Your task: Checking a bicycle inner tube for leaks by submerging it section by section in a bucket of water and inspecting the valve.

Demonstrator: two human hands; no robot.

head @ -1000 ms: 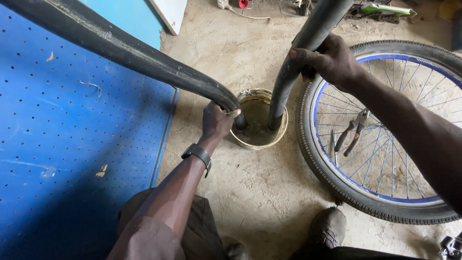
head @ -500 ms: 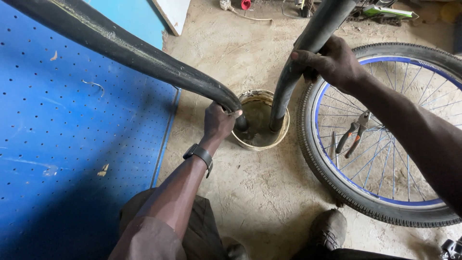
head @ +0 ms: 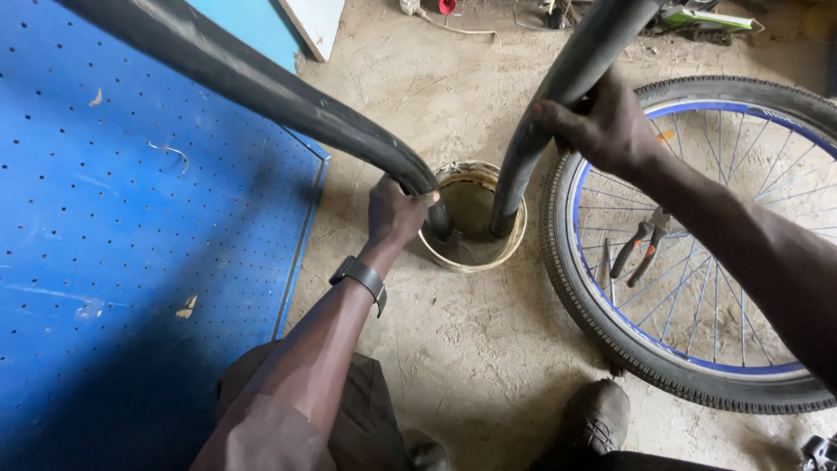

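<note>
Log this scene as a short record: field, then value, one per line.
Left hand: grips black inner tube beside small bucket
Right hand: grips the tube's other side, higher up
Tube: its lowest bend dips into the bucket
Bucket: on concrete floor, murky liquid inside
Wheel: flat on floor, blue rim
Pliers: lying on the spokes
Blue perforated board: at left

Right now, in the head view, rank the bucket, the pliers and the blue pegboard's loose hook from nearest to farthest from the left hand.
1. Bucket, just right of the left hand.
2. Hook, left, on the blue pegboard.
3. Pliers, far right, inside the wheel.
</note>
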